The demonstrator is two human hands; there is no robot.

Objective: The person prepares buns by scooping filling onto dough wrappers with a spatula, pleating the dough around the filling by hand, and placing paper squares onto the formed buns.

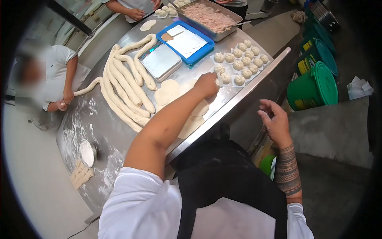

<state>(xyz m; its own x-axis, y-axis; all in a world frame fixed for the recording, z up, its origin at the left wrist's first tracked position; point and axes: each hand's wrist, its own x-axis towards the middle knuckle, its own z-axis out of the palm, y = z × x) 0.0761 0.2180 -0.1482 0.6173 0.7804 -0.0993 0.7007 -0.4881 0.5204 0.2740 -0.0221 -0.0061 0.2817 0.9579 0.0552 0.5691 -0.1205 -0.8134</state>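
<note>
My left hand (207, 85) reaches across the steel table's front edge, its fingers closed round a pleated bun (217, 83). Only a pale bit of that bun shows past the fingers. Just beyond stand several pleated buns (246, 61) on small white paper squares. Flat round dough wrappers (167, 92) lie overlapping to the left of the hand and under my forearm. My right hand (274, 120) hangs off the table's edge with its fingers apart and slightly curled, holding nothing.
Long dough ropes (126, 85) lie across the table (85, 115). Behind the wrappers are a scale (161, 60), a blue tray (191, 40) of paper squares and a metal pan of minced filling (209, 16). A co-worker (59, 75) handles a rope's end. Green buckets (310, 87) stand right.
</note>
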